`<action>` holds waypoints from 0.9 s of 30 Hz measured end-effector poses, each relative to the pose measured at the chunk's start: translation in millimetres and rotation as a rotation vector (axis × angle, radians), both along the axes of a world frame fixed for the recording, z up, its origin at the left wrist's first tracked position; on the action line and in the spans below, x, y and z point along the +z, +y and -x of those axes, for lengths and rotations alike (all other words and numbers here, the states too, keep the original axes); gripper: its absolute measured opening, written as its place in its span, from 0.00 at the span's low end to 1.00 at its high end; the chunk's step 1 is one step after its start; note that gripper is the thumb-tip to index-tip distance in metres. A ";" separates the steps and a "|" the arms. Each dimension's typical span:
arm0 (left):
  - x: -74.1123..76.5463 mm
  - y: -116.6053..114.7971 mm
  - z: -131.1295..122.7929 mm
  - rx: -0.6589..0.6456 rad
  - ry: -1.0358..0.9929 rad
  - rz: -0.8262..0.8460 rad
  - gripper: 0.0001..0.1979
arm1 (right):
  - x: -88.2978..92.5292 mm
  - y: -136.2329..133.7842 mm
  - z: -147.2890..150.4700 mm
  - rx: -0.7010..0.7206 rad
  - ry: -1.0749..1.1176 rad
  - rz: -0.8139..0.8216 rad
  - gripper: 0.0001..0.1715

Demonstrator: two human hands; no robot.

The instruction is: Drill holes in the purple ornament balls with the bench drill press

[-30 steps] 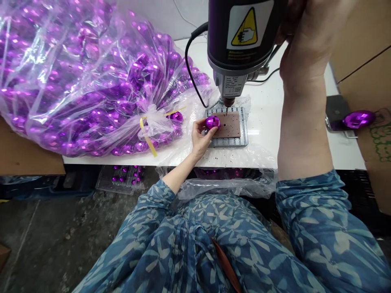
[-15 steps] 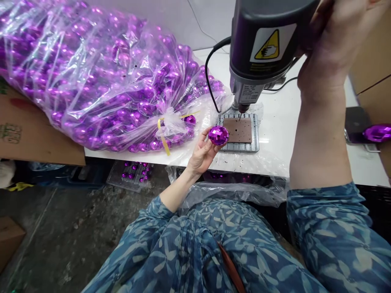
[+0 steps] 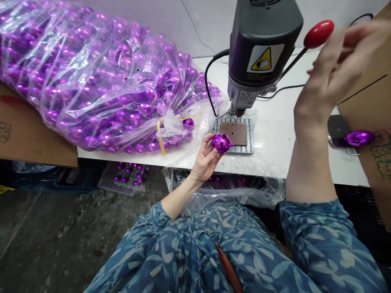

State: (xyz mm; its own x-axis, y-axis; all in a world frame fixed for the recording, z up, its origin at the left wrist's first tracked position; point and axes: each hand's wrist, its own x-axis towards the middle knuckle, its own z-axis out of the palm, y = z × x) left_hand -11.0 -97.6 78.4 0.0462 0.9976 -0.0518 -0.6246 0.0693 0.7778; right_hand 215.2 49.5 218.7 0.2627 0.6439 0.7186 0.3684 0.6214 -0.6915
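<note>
My left hand (image 3: 205,162) pinches a shiny purple faceted bauble (image 3: 221,143) between thumb and fingers. It is held at the front of the drill press's grey slotted base (image 3: 249,147), over its front left part. A brown board (image 3: 240,133) with a small dark hole lies on that base. Above it points the thin bit (image 3: 237,120) of the drill press (image 3: 264,44). My right hand (image 3: 339,69) is raised beside the red knob (image 3: 318,34) of the press lever, apparently off it. Its fingers are loosely apart and somewhat blurred.
A big clear bag (image 3: 116,81) full of purple baubles fills the left of the white table (image 3: 271,150). Another purple bauble (image 3: 359,138) lies at right by a dark phone-like object (image 3: 337,129) and a cardboard box (image 3: 372,122). Plastic sheeting (image 3: 244,196) hangs below the table edge.
My right hand has come away from behind the drill head, and the red knob now shows. My left hand has turned the bauble slightly and still holds it. The view has shifted a little.
</note>
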 end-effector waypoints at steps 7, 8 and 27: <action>-7.5 -0.9 0.2 0.014 0.050 -0.007 0.37 | -103.3 -114.0 20.9 0.267 -0.433 0.070 0.27; -7.5 -1.4 -0.6 0.014 0.052 -0.001 0.38 | -112.6 -121.6 24.2 0.267 -0.456 0.079 0.26; -4.6 -10.7 -7.3 -0.014 0.055 0.011 0.37 | -158.1 -131.3 24.6 0.167 -0.443 0.068 0.26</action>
State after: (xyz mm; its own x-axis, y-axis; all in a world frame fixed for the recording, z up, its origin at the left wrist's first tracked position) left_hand -3.7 -108.3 73.8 0.0574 0.9962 -0.0657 -0.5798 0.0868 0.8101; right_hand 190.5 -81.8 60.6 -0.1705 0.7008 0.6927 0.5363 0.6557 -0.5314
